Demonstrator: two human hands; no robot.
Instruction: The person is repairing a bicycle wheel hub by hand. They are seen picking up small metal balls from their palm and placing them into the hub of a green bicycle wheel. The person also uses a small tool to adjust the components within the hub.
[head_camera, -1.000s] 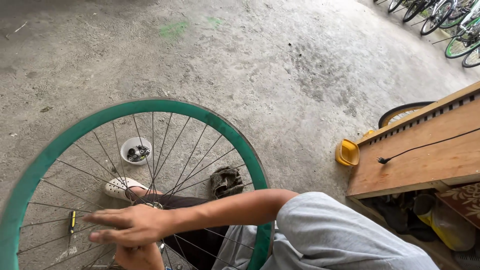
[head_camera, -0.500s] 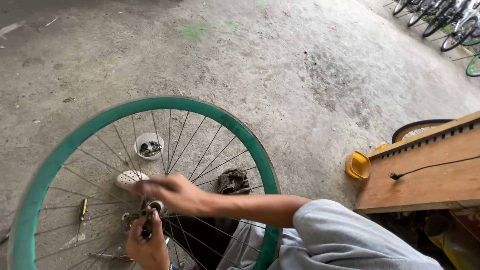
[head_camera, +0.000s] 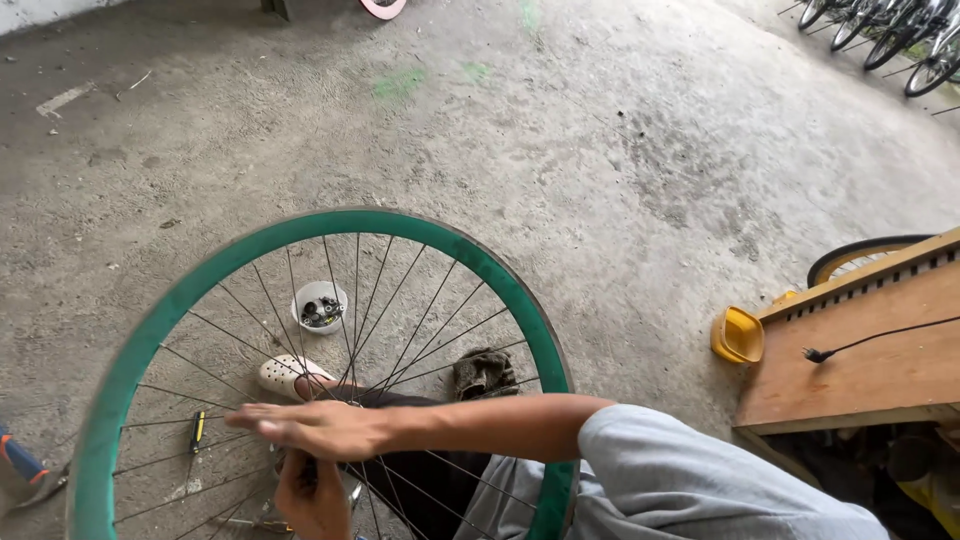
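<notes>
Green is the colour of the big bike wheel (head_camera: 330, 228) that stands up on the grey concrete floor (head_camera: 620, 150), right in front of the person. Thin metal spokes (head_camera: 400, 320) run from the rim down to the middle.

The right hand (head_camera: 320, 428) lies flat across the spokes near the middle of the wheel. Its fingers (head_camera: 262, 422) are straight and close together, pointing to the left. They touch the spokes but do not wrap around anything.

The left hand (head_camera: 312, 500) is lower down, at the middle of the wheel. Its fingers are curled in around the hub part there. I cannot tell just how tight the hold is, because the right hand covers some of it.

Behind the spokes sits a small white cup (head_camera: 320, 305) with little dark parts inside. A white shoe (head_camera: 288, 375) is near it, and a dark rag (head_camera: 484, 372) lies on the floor by the rim. A yellow and black screwdriver (head_camera: 198, 430) lies on the floor to the left. A wooden bench (head_camera: 860, 370) stands on the right with a black cord (head_camera: 880, 338) on top and a yellow tub (head_camera: 738, 335) just beside it. More bikes (head_camera: 890, 30) stand far off in the top corner.
</notes>
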